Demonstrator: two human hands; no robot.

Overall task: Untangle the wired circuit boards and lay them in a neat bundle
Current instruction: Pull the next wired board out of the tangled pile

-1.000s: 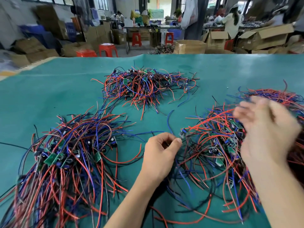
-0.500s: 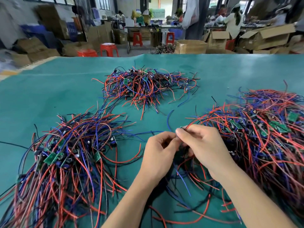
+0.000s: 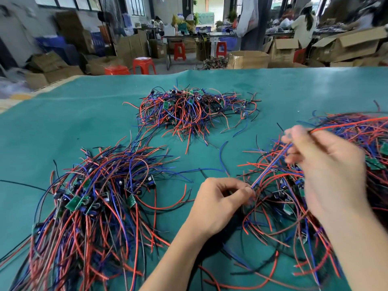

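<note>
Small green circuit boards with red, blue and black wires lie in three heaps on the teal table mat [image 3: 73, 127]. My left hand [image 3: 218, 204] pinches one board's end at the left edge of the tangled right heap [image 3: 279, 206]. From that pinch a strand of blue and red wires [image 3: 270, 166] runs taut up and right to my right hand [image 3: 327, 171], which is raised, motion-blurred, and pinches the strand between thumb and fingers. A roughly aligned bundle [image 3: 90, 206] lies at the left. A third heap [image 3: 193, 110] sits at the middle back.
The mat's far edge runs across the top; beyond it are cardboard boxes [image 3: 247, 58], red stools [image 3: 144, 65] and people at distant tables. A loose blue wire [image 3: 222, 148] lies between the heaps.
My right hand has moved up and to the right from beside my left hand, drawing a strand of wires taut out of the right heap. My left hand has stayed in place.
</note>
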